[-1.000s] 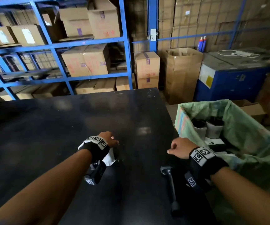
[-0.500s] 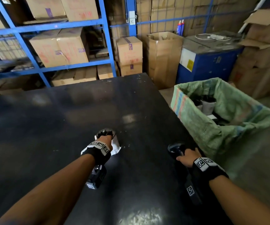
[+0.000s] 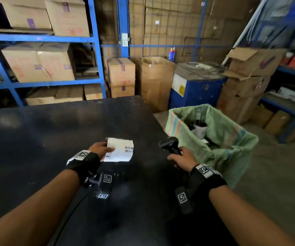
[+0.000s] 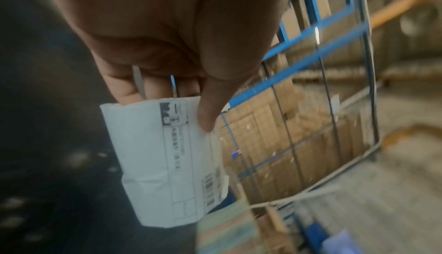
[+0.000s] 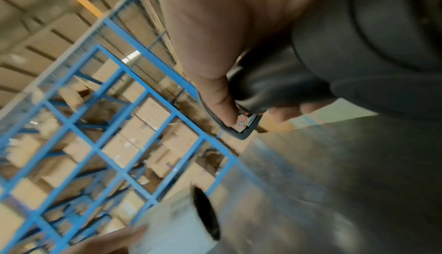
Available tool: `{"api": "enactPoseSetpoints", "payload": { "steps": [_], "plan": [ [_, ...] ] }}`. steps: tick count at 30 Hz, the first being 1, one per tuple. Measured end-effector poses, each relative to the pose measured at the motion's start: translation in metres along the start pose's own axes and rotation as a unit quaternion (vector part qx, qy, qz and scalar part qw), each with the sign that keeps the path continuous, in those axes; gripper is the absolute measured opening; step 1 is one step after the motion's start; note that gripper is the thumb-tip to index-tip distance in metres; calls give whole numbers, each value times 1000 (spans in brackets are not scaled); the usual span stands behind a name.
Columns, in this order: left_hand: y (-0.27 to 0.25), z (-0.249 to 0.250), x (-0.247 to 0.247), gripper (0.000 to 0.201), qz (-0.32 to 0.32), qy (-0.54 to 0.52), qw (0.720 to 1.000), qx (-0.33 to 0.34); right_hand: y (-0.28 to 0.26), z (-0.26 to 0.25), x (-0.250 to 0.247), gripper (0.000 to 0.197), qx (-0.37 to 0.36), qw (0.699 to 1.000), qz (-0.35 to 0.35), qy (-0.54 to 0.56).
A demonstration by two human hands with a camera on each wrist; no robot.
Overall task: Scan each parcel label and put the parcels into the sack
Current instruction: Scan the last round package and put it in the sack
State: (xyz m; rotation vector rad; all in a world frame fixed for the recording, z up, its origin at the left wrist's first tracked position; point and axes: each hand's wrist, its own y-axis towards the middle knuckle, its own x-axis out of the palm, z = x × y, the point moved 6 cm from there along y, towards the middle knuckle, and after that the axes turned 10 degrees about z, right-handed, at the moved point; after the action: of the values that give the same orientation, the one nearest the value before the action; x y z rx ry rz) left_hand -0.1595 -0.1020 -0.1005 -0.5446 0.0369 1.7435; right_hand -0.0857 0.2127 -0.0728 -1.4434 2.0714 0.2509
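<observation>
My left hand (image 3: 102, 149) holds a small white parcel (image 3: 121, 150) above the black table (image 3: 54, 139), label and barcode facing up. In the left wrist view the thumb (image 4: 210, 107) presses on the parcel (image 4: 162, 163) with fingers underneath. My right hand (image 3: 182, 158) grips a black handheld scanner (image 3: 169, 143), its head raised and turned toward the parcel. The right wrist view shows the scanner (image 5: 275, 80) in my fist and the parcel (image 5: 177, 228) below. A green woven sack (image 3: 228, 139) stands open to the right of the table, holding several parcels.
Blue shelving (image 3: 95, 50) with cardboard boxes stands behind the table. A tall open carton (image 3: 156, 82) and a blue machine (image 3: 196, 87) sit past the table's far right corner. More boxes (image 3: 247, 75) are stacked at the right. Grey floor surrounds the sack.
My left hand lifted the parcel off the table and turned its label up. My right hand took hold of the scanner, which lay on the table, and raised it.
</observation>
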Motion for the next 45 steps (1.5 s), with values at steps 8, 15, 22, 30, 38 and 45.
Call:
{"api": "enactPoseSetpoints", "payload": {
  "steps": [8,15,22,30,38,45],
  "plan": [
    [-27,105,7,38,-41,-266,962,46,-33,-125,-25,9,-65,986,-58,144],
    [-4,123,-11,35,5,-264,964,39,-51,-166,-27,9,-117,982,-91,117],
    [-8,123,-18,29,27,-257,965,49,-53,-177,-28,13,-123,982,-86,111],
    [-10,112,-22,33,38,-244,968,44,-58,-173,-17,20,-118,982,-96,114],
    [-19,106,-24,35,39,-249,966,51,-63,-180,-17,14,-135,979,-86,123],
    [-21,102,-20,33,34,-248,967,49,-62,-182,-20,12,-138,980,-83,120]
  ]
}}
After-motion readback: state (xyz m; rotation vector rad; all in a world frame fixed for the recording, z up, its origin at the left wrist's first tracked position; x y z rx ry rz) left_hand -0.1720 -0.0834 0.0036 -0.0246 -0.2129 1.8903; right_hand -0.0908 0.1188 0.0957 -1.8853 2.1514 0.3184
